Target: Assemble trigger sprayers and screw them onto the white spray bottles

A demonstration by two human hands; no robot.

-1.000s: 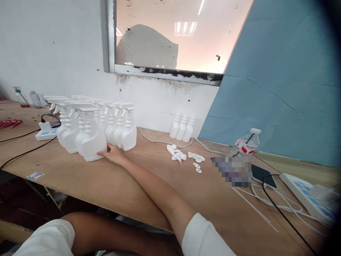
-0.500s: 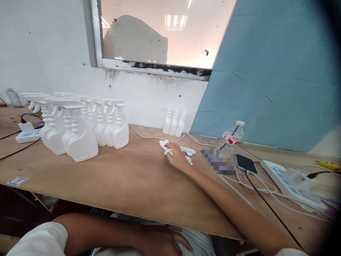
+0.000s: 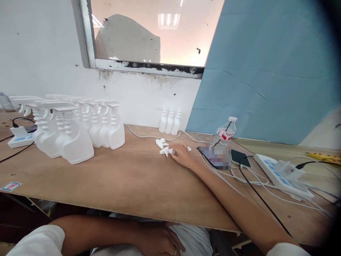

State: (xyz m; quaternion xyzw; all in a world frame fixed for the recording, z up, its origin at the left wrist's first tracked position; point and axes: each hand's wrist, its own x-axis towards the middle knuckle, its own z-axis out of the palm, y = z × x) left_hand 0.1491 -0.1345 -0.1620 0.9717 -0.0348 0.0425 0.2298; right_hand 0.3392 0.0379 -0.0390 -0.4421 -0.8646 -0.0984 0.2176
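My right hand (image 3: 182,154) reaches over the tabletop, its fingers pointing left and bent around a small white part beside a white trigger piece (image 3: 165,151). A white spray head (image 3: 161,143) lies just beyond the fingertips. Another white part (image 3: 189,149) peeks out behind the hand, which covers most of it. My left hand (image 3: 162,241) rests on my lap below the table edge, fingers loosely extended, with a ring on one finger and nothing seen in it. Three small white bottles (image 3: 169,122) stand upright against the wall, without spray heads.
Several large white spray bottles (image 3: 77,142) stand at the left, near a power strip (image 3: 20,141). On the right are a clear drink bottle (image 3: 223,133), a partly blurred flat item (image 3: 213,156), a phone (image 3: 240,158), another power strip (image 3: 282,176) and loose cables.
My right hand has moved right, off the left spray head and over the parts that lay beside it. The view has shifted slightly. My left hand's fingers are closer together on my lap.
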